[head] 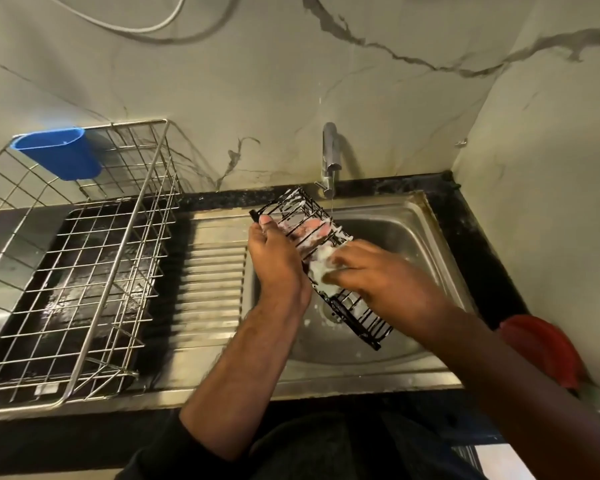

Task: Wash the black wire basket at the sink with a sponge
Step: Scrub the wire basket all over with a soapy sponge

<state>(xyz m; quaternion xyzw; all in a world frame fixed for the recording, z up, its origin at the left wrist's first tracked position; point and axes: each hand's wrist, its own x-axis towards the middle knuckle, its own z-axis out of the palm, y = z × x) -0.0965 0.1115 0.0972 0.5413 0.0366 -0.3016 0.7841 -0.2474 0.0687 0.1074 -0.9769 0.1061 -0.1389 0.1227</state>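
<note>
Left hand (pixel 274 258) grips the black wire basket (pixel 326 265), tilted over the sink (pixel 426 237). Right hand (pixel 374 275) is clamped around a sudsy sponge (pixel 323 268), pressing it on the wires.

Taking the sink (pixel 388 358) as landmark: over its bowl, the black wire basket (pixel 326 258) lies slanted from the back rim toward the front, held there by 2 hands, left hand (pixel 278 261) and right hand (pixel 378 275), filling the middle. The tap (pixel 329 157) overhangs the back rim. The ribbed drainboard (pixel 212 282) left of the bowl is bare. Further left stands a steel dish rack (pixel 94 271). The bowl's right side is open.
</note>
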